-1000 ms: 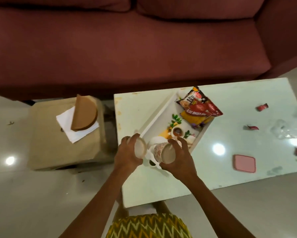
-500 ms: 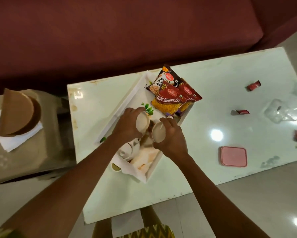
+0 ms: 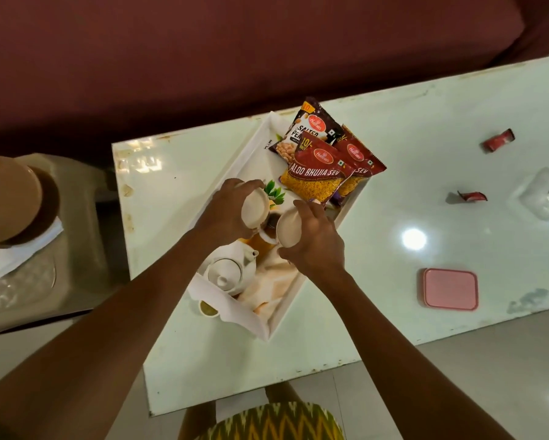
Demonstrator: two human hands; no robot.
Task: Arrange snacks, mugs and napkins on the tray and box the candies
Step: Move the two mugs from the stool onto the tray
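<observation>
Each hand carries one mug over the middle of the white tray [image 3: 235,160], which sits askew on the bench [image 3: 425,128]. The left hand [image 3: 225,214] is wrapped around the left mug [image 3: 253,211]; the right hand [image 3: 314,241] is wrapped around the right mug [image 3: 288,231]. Both mugs are tipped on their sides, mouths toward the camera, close together; whether they touch cannot be told. The snack packets [image 3: 324,160] fill the tray's far end, partly overhanging its right wall. A teapot [image 3: 228,271] stands at the near end, with what appears to be folded napkins just beside it. The free floor lies between the two. Judgement: the step in hand is seating the mugs. Turn each upright before lowering, set them side by side in the middle gap, and keep handles clear of the teapot spout and the packet edges. Risk: rims knocking together. The candies [image 3: 498,139] and the pink box [image 3: 450,289] remain well apart on the bench, unboxed.
</observation>
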